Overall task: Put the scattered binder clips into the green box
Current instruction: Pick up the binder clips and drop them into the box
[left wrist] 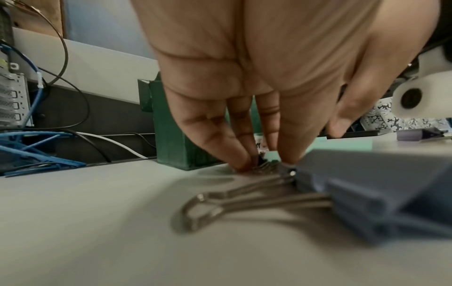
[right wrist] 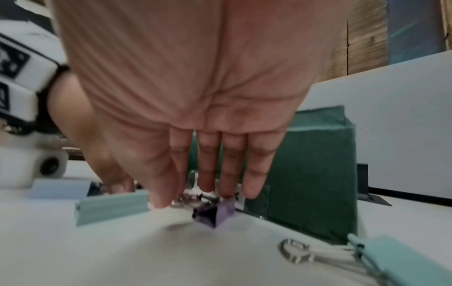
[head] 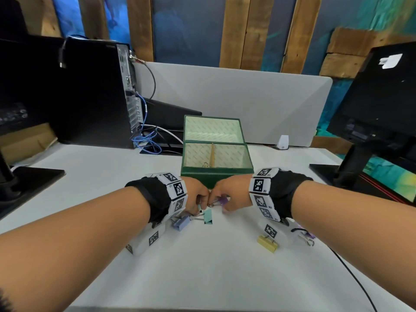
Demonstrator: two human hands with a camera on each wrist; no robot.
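Nearest the camera, well in front of the green box point(head: 216, 176), a yellow binder clip point(head: 267, 242) lies on the smooth white desk point(head: 202, 266) beside the right wrist, and a purple binder clip with wire handles point(head: 307, 238) lies just past that wrist, partly hidden by it. Closer to the box, a blue-grey binder clip point(head: 181, 222) sits under the left wrist, its folded metal body matte and its two looped steel handles lying flat on the desk. Just beside it lies a mint binder clip point(head: 207, 217), a wedge-shaped fold with silver handles. Right in front of the box's near wall the two hands meet, knuckles touching. The left hand point(head: 195, 195) points its fingers down, tips gathered together on a small clip at the desk surface; the wrist view is too blurred to show its colour or whether it is pinched. The right hand point(head: 221, 194) also points down, fingers close together, with its fingertips point(right wrist: 227, 190) on a small lilac binder clip point(right wrist: 221, 213) whose dark open side faces the wrist camera. The box itself is a rectangular, cloth-textured dark green case, open, with a pale patterned lining and a divider making two compartments; a small gold-coloured clip point(head: 205, 164) lies in the nearer one.
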